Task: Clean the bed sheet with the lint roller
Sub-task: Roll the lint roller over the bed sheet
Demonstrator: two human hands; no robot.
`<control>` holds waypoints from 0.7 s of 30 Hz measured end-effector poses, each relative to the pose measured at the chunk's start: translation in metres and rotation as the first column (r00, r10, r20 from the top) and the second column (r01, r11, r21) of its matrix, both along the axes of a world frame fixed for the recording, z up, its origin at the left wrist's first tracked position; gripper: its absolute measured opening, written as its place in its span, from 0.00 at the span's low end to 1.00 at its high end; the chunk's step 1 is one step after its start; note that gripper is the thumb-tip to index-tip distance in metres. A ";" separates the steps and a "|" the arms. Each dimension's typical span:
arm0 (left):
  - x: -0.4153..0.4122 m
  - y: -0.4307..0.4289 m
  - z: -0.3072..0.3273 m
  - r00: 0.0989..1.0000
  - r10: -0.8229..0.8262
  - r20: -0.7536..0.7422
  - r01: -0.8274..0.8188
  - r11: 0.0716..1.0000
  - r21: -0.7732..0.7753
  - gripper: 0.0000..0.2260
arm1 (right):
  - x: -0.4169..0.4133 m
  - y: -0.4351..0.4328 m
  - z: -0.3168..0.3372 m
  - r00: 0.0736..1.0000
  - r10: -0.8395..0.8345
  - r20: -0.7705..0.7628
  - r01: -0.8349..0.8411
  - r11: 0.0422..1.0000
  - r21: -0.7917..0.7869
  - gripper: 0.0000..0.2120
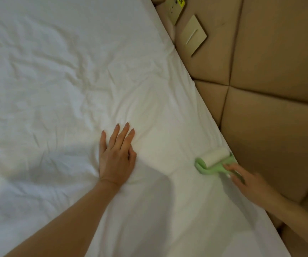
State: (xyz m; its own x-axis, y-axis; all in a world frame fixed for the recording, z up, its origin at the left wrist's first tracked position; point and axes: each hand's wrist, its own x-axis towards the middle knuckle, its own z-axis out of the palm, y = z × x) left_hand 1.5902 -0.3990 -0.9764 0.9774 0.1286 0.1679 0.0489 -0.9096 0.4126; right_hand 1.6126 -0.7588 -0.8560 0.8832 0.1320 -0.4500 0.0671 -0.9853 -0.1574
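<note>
Lint roller [215,158]: lying at the right edge of the bed sheet [56,71], its roll just beyond the right hand [247,180], which is grasping the handle. Left hand [115,156]: pressing flat on the sheet, fingers straight.

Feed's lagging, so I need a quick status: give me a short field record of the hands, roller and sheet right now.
sheet: white, wrinkled
roller: lying on the sheet at its right edge, beside the padded wall
left hand: flat on the sheet, fingers straight
right hand: blurred, fingers over the roller's green handle; grip unclear
</note>
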 end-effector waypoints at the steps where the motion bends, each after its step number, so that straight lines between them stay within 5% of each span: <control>1: 0.000 0.000 0.001 1.000 0.001 -0.004 -0.001 1.000 0.004 0.22 | 0.022 0.017 -0.003 1.000 0.006 0.000 -0.006 1.000 0.014 0.13; 12: 0.000 0.004 -0.008 0.994 -0.015 0.111 0.021 0.999 -0.050 0.21 | 0.248 0.207 -0.017 0.993 -0.087 0.084 0.071 0.981 0.180 0.12; 21: 0.002 0.008 -0.011 0.990 -0.042 0.135 0.051 0.997 -0.065 0.21 | 0.230 0.190 -0.028 0.989 -0.064 0.136 0.028 0.966 0.257 0.14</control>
State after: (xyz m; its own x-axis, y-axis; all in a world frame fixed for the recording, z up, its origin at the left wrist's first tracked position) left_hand 1.5923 -0.3911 -0.9871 0.9522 0.0987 0.2891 -0.0527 -0.8792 0.4736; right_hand 1.8431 -0.5686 -0.8840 0.9433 0.1831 -0.2768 0.0622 -0.9168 -0.3945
